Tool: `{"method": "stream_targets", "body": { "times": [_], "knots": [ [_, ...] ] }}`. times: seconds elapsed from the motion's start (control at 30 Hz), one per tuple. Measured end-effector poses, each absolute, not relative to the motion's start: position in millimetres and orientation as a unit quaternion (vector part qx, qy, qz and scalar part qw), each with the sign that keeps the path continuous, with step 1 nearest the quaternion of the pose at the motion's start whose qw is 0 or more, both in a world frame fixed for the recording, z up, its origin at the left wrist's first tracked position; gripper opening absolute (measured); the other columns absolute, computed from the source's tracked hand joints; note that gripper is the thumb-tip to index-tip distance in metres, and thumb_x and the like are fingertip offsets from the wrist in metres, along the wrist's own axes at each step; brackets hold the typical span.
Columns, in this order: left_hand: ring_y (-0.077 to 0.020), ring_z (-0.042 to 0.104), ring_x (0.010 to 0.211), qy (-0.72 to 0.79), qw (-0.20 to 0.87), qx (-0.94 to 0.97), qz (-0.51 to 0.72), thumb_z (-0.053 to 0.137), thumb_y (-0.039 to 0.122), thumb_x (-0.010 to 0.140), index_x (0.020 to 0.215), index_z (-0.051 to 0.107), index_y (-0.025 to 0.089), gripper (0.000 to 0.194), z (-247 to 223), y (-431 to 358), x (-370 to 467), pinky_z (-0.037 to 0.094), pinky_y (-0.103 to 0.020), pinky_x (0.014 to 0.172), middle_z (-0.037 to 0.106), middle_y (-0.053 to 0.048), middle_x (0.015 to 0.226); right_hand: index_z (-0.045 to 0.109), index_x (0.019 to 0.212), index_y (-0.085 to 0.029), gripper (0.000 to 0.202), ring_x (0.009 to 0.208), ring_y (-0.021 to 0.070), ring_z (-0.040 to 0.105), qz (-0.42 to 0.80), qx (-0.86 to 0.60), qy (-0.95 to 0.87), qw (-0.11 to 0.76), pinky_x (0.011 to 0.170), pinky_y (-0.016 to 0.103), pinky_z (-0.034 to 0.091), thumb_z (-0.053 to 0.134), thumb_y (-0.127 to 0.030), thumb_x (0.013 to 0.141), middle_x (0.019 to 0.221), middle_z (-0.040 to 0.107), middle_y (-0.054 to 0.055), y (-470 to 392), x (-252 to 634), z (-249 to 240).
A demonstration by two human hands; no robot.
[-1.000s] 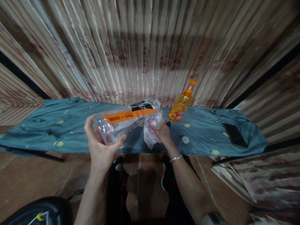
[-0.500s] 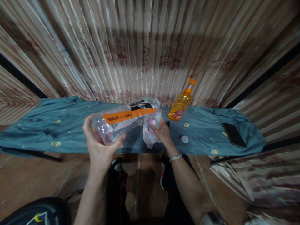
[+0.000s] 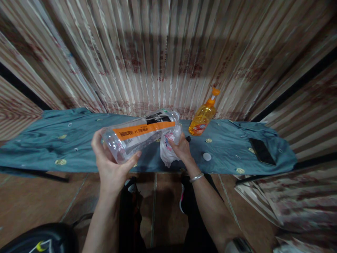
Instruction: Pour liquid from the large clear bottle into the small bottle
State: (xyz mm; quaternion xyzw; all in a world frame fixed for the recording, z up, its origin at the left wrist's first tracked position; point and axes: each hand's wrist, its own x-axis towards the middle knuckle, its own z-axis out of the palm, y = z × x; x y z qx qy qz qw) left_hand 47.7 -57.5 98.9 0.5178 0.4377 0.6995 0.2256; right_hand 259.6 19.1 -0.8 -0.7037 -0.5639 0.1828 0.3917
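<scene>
My left hand [image 3: 112, 165] is wrapped round the base end of a large clear plastic bottle [image 3: 142, 131] with an orange, white and black label. The bottle lies tilted above the table, its neck end to the right and a little higher. At that neck end, my right hand [image 3: 181, 147] grips a crumpled white plastic bag [image 3: 167, 151] with pink print. The bag touches or sits right beside the bottle's mouth; which of these, I cannot tell. The fingertips of my right hand are partly hidden behind the bag.
An orange pump bottle [image 3: 202, 117] stands behind my right hand. A white cap [image 3: 206, 156] and a black phone [image 3: 262, 151] lie to its right on the teal cloth [image 3: 81, 140] over the table. Pleated curtains [image 3: 147, 52] hang behind; a black bag-like object [image 3: 42, 239] is at lower left.
The view has shifted very slightly. Both hands keep their grips, and the bottle and bag stay in nearly the same place.
</scene>
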Motion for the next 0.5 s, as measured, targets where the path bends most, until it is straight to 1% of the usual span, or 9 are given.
{"method": "stream_targets", "body": {
  "times": [0.2,0.37,0.5],
  "knots": [
    [-0.0346,0.063,0.116,0.439,0.231,0.516,0.698,0.094,0.028,0.045,0.126,0.048,0.024,0.094,98.0,-56.7,47.1,0.057,-0.051,0.097,0.061,-0.011,0.12,0.052,0.109,-0.019,0.04,0.095,0.0294,0.073,0.19,-0.699,-0.563,0.397,0.081,0.036,0.055,0.07,-0.041,0.08,0.1,0.074,0.011,18.8,259.5,0.1],
    [-0.0332,0.065,0.112,0.437,0.223,0.521,0.698,0.094,0.029,0.046,0.126,0.048,0.024,0.093,98.3,-56.8,47.1,0.059,-0.049,0.094,0.062,-0.011,0.118,0.051,0.11,-0.018,0.041,0.096,0.0308,0.073,0.187,-0.704,-0.566,0.386,0.081,0.037,0.056,0.069,-0.042,0.081,0.1,0.074,0.013,18.8,259.5,0.3],
    [-0.0324,0.065,0.11,0.441,0.223,0.52,0.697,0.094,0.028,0.046,0.126,0.048,0.023,0.092,98.7,-57.3,47.2,0.059,-0.049,0.093,0.061,-0.011,0.118,0.051,0.11,-0.018,0.041,0.097,0.0298,0.073,0.189,-0.707,-0.563,0.385,0.082,0.036,0.055,0.07,-0.042,0.081,0.101,0.073,0.013,18.6,259.2,1.1]
  ]
}}
